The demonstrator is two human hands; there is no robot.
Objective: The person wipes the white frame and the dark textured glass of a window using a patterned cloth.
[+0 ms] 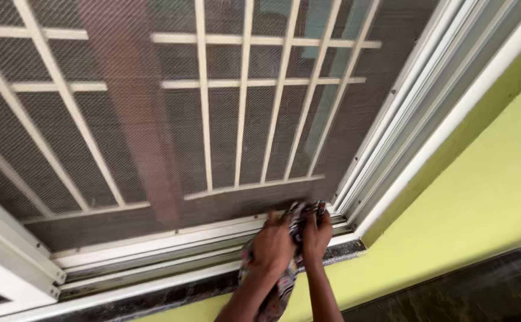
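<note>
Both forearms rise from the bottom edge of the view, and the 2 hands meet close together at the foot of a window. Left hand (272, 243) and right hand (316, 235) are each curled shut around a patterned cloth (298, 217), bunching it into a wad; its upper end sticks out just above the knuckles and presses against the lower track of the window frame (171, 241), while a loose tail (279, 292) hangs down between the wrists. By the way it crumples and drapes, the cloth looks light, soft and entirely limp, so it would fold wherever it is not supported; a full-fist hold on a gathered bunch, as both hands have now, seems the surest place to take it, since a pinch at an edge would likely let the rest trail. It does not look slippery or fragile. Directly above the hands stands a dark mesh screen (224, 143) with a cream metal grille (242, 95) behind it. Below the hands runs a dark stone sill (171, 293), and to the right of them a lime-green wall (481, 197) slopes down toward a dark floor (481, 292).
</note>
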